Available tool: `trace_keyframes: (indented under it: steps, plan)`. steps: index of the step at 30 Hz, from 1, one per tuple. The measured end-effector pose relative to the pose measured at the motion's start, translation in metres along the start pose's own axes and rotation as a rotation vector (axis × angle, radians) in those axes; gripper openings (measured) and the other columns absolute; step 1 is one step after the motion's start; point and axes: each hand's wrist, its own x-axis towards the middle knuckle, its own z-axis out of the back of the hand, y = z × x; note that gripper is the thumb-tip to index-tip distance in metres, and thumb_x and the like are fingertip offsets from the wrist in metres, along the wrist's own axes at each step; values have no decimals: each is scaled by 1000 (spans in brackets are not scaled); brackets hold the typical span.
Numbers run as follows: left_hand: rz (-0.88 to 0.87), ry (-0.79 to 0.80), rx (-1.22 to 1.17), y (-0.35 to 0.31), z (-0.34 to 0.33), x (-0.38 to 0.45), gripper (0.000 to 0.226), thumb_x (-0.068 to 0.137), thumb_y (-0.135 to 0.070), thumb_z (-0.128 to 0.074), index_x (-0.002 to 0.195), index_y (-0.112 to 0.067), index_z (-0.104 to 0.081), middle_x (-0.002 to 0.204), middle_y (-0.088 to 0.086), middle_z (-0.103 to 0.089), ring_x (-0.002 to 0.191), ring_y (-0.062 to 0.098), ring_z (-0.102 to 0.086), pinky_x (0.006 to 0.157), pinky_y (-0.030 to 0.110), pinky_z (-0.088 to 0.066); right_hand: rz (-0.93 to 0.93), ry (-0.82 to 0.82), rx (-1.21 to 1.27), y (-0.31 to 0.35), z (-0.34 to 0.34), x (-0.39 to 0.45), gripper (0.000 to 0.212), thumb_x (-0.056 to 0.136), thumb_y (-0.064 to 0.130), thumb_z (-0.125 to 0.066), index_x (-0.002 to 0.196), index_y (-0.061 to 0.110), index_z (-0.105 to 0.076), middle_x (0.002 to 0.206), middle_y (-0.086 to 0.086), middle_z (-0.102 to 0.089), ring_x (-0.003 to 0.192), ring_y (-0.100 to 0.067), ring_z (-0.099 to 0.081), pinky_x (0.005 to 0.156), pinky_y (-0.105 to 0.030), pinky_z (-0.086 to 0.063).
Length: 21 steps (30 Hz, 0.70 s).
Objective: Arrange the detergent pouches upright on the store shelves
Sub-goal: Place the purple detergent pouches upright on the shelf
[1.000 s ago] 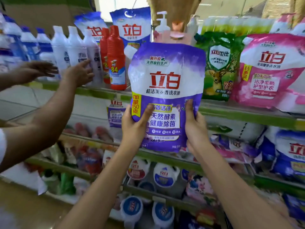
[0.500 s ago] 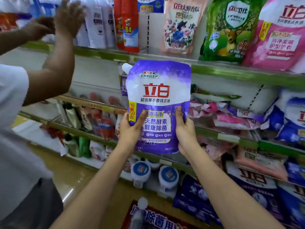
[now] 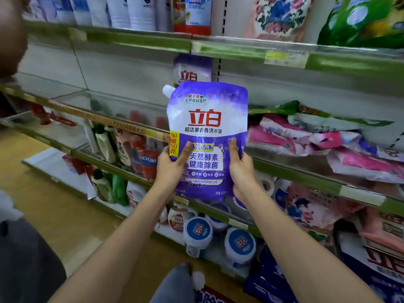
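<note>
Green-edged store shelves (image 3: 140, 41) fill my view, stacked in tiers, with white bottles on the top tier and a loose heap of pink and white soft packs (image 3: 328, 145) lying flat on the middle tier to the right. I have the glossy purple-and-white detergent pouch (image 3: 207, 127) held up in front of the middle tier, between both hands. My left hand (image 3: 172, 169) has its grip curled round the pouch's lower left edge, thumb laid across the front beside the yellow strip. My right hand (image 3: 238, 169) grips the lower right edge the same way, thumb on the printed face, the other fingers hidden behind the plastic. The pouch stands upright in the air, its long axis vertical, the white spout cap (image 3: 168, 91) at the upper left corner and the red lettering facing me. Its bottom edge hangs clear of any shelf. Directly behind it, a second purple pouch (image 3: 192, 71) stands upright at the back of the shelf. Round white tubs with blue lids (image 3: 197, 234) sit on the lowest tier beneath my wrists.
</note>
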Motion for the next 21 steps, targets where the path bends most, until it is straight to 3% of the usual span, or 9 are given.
trace_keyframes:
  steps: [2,7,11,13,15,17,21]
  plan:
    - [-17,-15,13,10,6,32,18,85,-42,-68,93,-27,-62,80,-9,-77,71,12,-74,55,22,-56,-27,-11,-19,-10,-16,32,48,89,64,-55,112,22,-64,97,-3,-78,83,-25,-76,76,-45,-62]
    - [-58,-40,14,24,19,121,21,88,-37,-68,98,-19,-67,78,-11,-77,72,8,-74,54,19,-54,35,-19,-54,-24,-64,123,41,89,63,-56,100,24,-65,100,0,-76,88,-20,-74,82,-41,-61]
    - [-98,-55,56,24,27,189,22,91,-33,-65,99,-13,-69,73,-9,-76,67,6,-72,56,21,-55,122,-53,-114,-22,-96,186,43,91,61,-55,82,22,-67,70,14,-75,62,-1,-69,51,-14,-52]
    - [-104,-38,32,24,27,222,20,92,-31,-64,92,-12,-69,73,-4,-76,65,9,-72,55,22,-55,144,-39,-87,-20,-111,214,40,93,57,-55,80,21,-67,63,18,-72,60,1,-69,52,-16,-53]
    - [-116,-69,45,22,27,251,24,94,-33,-62,82,-13,-67,60,-9,-72,54,1,-66,48,16,-51,173,-39,-69,-19,-123,236,38,94,53,-56,79,20,-67,64,17,-72,63,1,-69,60,-19,-57]
    - [-127,-113,58,17,27,278,27,93,-39,-61,79,-16,-64,52,-15,-68,47,-5,-62,42,11,-46,233,-39,-53,-17,-133,255,36,95,49,-57,78,19,-67,62,21,-71,60,8,-66,55,-14,-53]
    - [-128,-100,32,18,28,321,27,90,-46,-64,88,-19,-61,68,-10,-75,64,6,-72,51,21,-55,299,-53,-50,-8,-147,282,36,96,49,-57,79,18,-63,57,26,-68,51,11,-63,43,-7,-44]
